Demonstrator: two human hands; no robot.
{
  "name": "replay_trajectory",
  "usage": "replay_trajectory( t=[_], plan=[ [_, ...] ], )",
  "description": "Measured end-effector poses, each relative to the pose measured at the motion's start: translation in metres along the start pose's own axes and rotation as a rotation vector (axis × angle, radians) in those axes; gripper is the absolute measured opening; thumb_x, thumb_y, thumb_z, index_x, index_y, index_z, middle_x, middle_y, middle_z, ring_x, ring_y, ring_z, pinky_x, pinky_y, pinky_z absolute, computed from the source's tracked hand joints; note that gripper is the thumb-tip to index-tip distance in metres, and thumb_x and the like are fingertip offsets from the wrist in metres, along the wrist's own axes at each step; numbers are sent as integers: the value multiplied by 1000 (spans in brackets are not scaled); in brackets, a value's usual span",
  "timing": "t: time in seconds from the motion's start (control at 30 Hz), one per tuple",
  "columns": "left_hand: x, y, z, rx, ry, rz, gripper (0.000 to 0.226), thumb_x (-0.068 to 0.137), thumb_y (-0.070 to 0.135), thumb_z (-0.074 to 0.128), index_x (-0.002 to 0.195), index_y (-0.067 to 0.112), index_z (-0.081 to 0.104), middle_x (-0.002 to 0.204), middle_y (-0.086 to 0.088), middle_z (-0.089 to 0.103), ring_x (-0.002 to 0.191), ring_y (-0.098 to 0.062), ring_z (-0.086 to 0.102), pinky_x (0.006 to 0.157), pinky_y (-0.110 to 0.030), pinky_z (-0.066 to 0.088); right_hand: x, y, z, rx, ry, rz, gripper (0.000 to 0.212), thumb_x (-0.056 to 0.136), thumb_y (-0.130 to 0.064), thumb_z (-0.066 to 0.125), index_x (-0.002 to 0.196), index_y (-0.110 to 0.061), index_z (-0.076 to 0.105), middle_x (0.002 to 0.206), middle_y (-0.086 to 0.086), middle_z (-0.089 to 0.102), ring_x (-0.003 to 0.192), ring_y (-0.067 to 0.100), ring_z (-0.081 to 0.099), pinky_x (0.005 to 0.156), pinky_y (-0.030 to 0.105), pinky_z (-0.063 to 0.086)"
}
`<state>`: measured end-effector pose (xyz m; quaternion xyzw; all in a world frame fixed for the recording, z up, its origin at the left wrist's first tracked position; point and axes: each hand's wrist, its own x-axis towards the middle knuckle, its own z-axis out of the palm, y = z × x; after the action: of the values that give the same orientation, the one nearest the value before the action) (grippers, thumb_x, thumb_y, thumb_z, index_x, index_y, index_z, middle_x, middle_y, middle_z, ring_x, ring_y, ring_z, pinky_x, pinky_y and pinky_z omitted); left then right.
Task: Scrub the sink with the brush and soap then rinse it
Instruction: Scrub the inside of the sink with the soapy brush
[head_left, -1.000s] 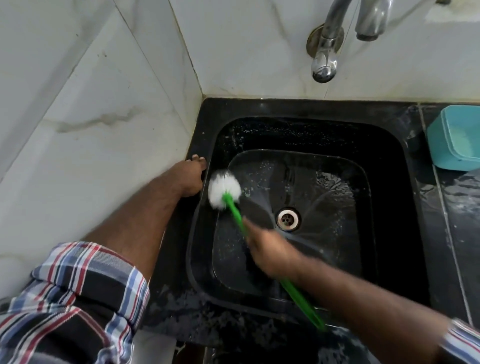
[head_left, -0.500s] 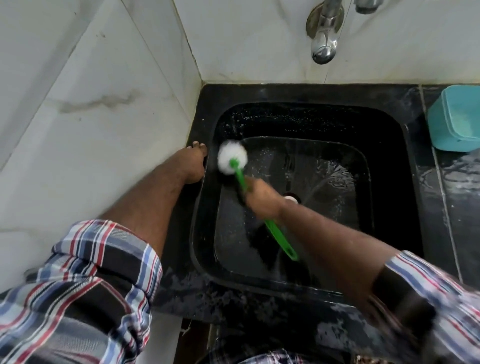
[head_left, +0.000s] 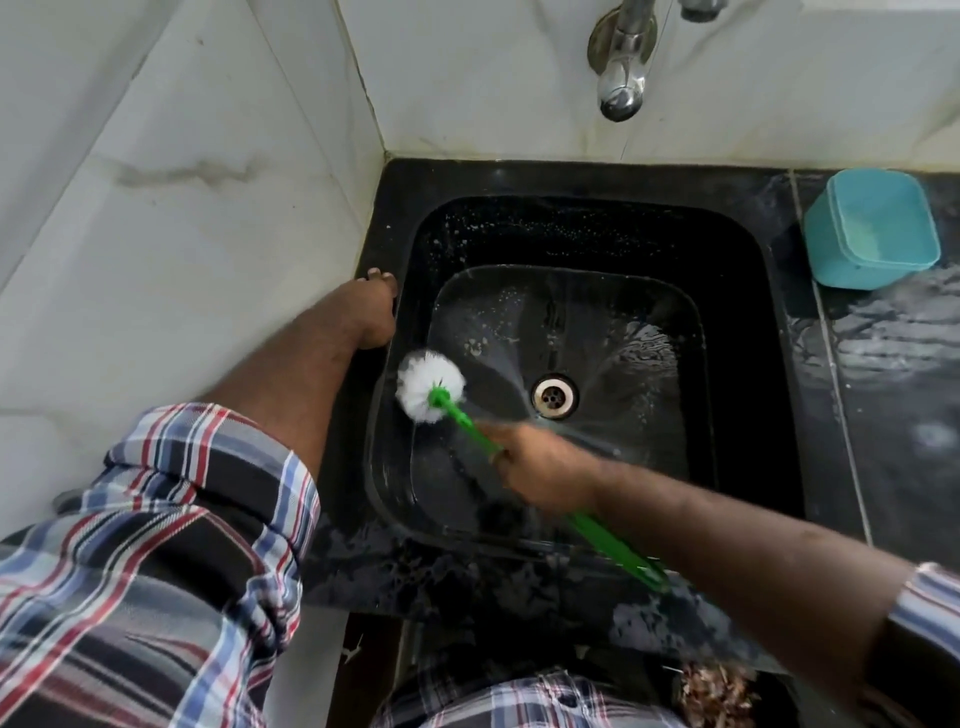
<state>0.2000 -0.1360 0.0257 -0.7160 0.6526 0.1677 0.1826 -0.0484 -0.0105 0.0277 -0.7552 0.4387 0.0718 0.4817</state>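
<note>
Our right hand (head_left: 540, 475), fist wrapped round the brush (head_left: 431, 385), has dragged its head back from the far-left corner to the sink's (head_left: 748, 364) left wall while the left hand (head_left: 375, 317) rests flat on the rim; scrubbing continues, rinsing awaits.

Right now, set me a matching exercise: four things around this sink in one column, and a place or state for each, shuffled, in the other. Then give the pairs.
Column one:
1. white-bristled brush with green plastic handle
2. round metal drain
3. teal plastic tub
4. left hand

Column two:
A. resting on the black sink's left rim
B. on the counter right of the basin
C. gripped by the right hand, head against the left wall
D. in the middle of the basin floor

Pairs: 1-C, 2-D, 3-B, 4-A
</note>
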Motion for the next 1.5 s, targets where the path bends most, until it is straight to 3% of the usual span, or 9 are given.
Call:
replay_trajectory(
  t=[0.1,0.17,0.37,0.47,0.67,0.8,1.07,1.33,1.5],
  plan=[
    [0,1,0,-14,3,14,66,95,10,45,155,5,18,162,-19,9,142,-37,32,116,-42,31,-42,16,14,-197,-196,-24,53,92,-16,39,143,-31,43,122,7,67,105,24,66,82,24,47],
    [-1,0,2,-21,20,26,66,94,12,50,152,0,22,159,-24,17,139,-39,37,113,-43,34,-67,28,2,-221,-182,50,55,96,-21,40,148,-37,36,131,3,63,114,22,61,83,20,42],
    [-5,38,-14,-167,248,-74,37,86,18,53,120,8,61,118,-22,62,106,-39,63,90,-44,54,-148,61,-51,93,324,321,45,97,-23,49,139,-39,45,78,-8,65,53,-2,55,51,11,42],
    [-12,118,-27,-365,354,12,39,85,19,52,122,19,63,119,-17,65,109,-37,63,90,-44,53,-192,82,-86,309,574,399,41,94,-12,52,127,-35,52,75,5,67,45,12,52,38,24,41],
    [-18,314,-35,-853,132,251,26,83,28,65,107,20,71,108,-8,73,102,-26,69,90,-29,54,-248,130,-174,334,995,448,49,88,-2,49,129,-28,57,71,5,65,44,22,49,38,26,41],
    [-15,407,-33,-1075,13,262,28,77,38,69,99,20,66,100,-6,74,92,-26,72,84,-38,59,-254,162,-213,127,963,556,56,80,-15,54,132,-37,56,62,-4,61,42,17,57,47,28,49],
    [38,481,-20,-1411,17,38,34,68,44,72,89,25,53,95,-8,71,81,-28,73,76,-41,61,-232,170,-232,-164,827,559,55,90,-14,50,142,-30,49,126,8,65,101,22,64,86,27,48],
    [28,493,-8,-1641,58,3,26,64,13,70,79,25,53,83,0,68,75,-21,72,73,-40,62,-212,173,-214,-319,651,658,59,92,-6,39,148,-23,31,104,6,48,99,29,59,87,39,51],
    [18,495,3,-1649,109,29,32,77,7,72,82,28,48,81,6,64,79,-17,71,79,-39,61,-212,172,-198,-523,569,694,66,93,5,35,155,-8,14,123,16,44,103,38,61,86,46,51]
  ],
)
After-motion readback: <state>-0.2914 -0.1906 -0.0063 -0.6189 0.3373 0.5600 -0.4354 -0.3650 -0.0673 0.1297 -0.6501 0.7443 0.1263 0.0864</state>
